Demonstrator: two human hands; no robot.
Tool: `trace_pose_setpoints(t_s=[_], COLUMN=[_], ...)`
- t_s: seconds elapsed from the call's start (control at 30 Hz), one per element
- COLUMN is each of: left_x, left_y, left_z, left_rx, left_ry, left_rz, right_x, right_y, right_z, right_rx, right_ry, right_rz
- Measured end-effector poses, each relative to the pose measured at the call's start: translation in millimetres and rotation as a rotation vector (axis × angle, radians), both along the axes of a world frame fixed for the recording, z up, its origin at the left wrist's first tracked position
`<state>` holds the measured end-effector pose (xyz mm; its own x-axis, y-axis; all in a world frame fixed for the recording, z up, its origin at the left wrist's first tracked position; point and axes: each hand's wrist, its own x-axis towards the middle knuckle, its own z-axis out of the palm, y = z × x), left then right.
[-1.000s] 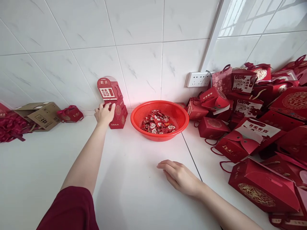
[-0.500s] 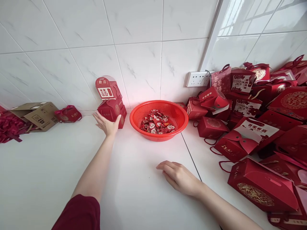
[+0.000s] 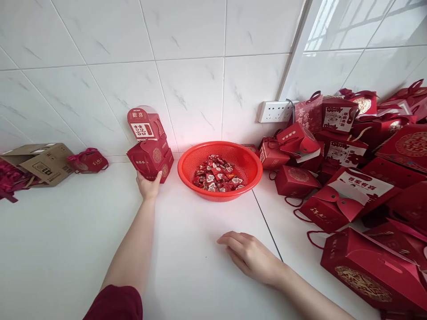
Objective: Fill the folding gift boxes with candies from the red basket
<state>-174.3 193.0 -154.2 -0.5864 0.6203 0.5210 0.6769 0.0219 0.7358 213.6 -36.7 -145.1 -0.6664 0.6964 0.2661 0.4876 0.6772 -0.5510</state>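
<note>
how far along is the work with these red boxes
Looks done: the heaped boxes on the right are folded into shape, though whether they are filled can't be seen. In hand: the left hand is at the small stack of boxes by the wall; the right hand holds nothing. Possibly left: the small wrapped packets, loose in the red basket; the total isn't clear.

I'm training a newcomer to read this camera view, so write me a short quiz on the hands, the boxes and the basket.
1. Which touches the stacked red boxes? A) left hand B) right hand C) neither
2. True or false: the brown cardboard box lies on the left side of the view.
3. Fill in: the small wrapped packets lie inside the red ____.

Key: 1 A; 2 true; 3 basket
</note>
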Motion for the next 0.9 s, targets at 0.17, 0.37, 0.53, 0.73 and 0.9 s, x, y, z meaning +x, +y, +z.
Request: trace_pose_setpoints(t_s=[0.17,0.37,0.53,0.73,0.9], left_x=[-4,-3,-4,2,2], left_y=[-3,3,6,7,7], left_z=[0.6,-3.7,-5.7,0.0,4.1], left_rx=[0.047,0.163,0.156,0.185,0.172], left_ry=[0.012,0.009,-0.006,0.012,0.013], left_rz=[-0.055,-0.036,0.007,0.008,0.027], right_x=[-1,0,0,-1,0], right_y=[-2,-2,-2,-2,-3], right_z=[-0.4,3.1,3.0,1.7,2.7], right_rx=[-0.002,0.009,0.019,0.016,0.028], right_ry=[0.010,-0.002,-0.010,-0.013,-0.004], right_rz=[0.011,0.001,0.000,0.002,-0.002])
